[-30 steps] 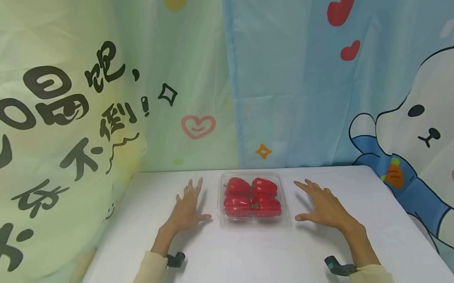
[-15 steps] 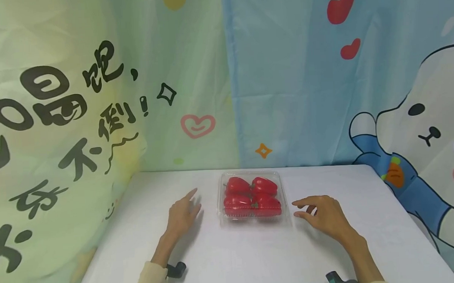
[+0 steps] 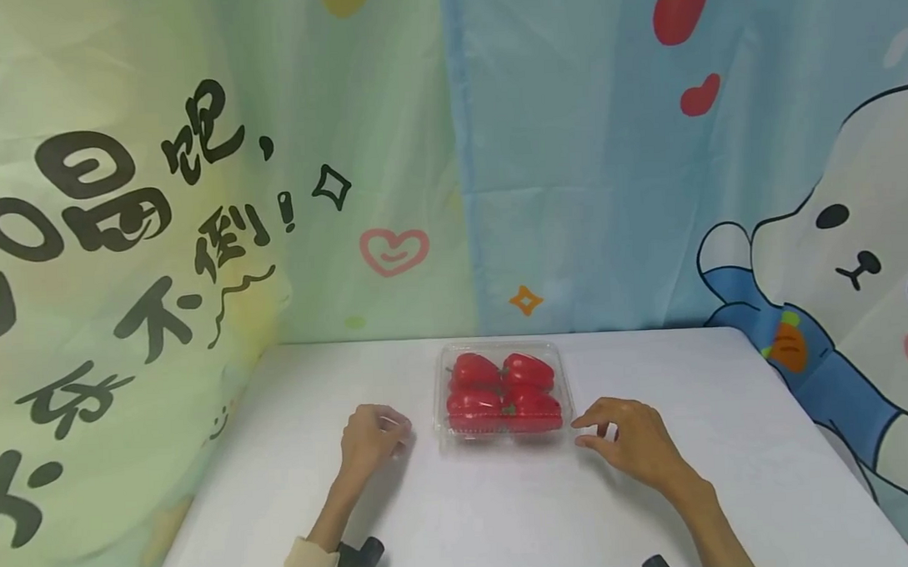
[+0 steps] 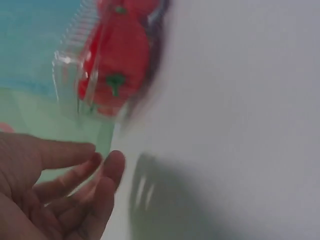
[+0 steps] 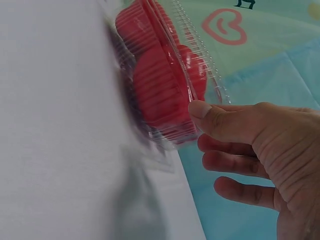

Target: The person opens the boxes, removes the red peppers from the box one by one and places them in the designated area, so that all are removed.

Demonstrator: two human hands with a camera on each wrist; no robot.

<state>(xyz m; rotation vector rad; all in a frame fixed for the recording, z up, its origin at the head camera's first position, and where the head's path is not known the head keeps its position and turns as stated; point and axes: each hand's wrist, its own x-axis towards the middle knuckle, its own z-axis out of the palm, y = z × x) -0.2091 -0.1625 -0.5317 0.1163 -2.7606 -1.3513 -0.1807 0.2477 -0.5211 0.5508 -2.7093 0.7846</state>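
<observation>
A clear clamshell box of red peppers (image 3: 503, 392) sits mid-table (image 3: 507, 515). The right hand (image 3: 631, 442), fingers loosely spread, has its thumb at the box's right rim. The left hand (image 3: 369, 438), fingers loosely curled and empty, rests just left of the box.

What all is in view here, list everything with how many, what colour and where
clear plastic box: one, transparent, lid closed, middle of the table
peppers: four, red, inside the box
table: one, white, foreground
cloth backdrop: green on the left, blue on the right, cartoon bear at right edge, behind the table
wrist straps: two, dark, on the forearms
left hand: one, fingers curled, left of the box, apart from it
right hand: one, fingers relaxed, thumb at the box's right rim
</observation>
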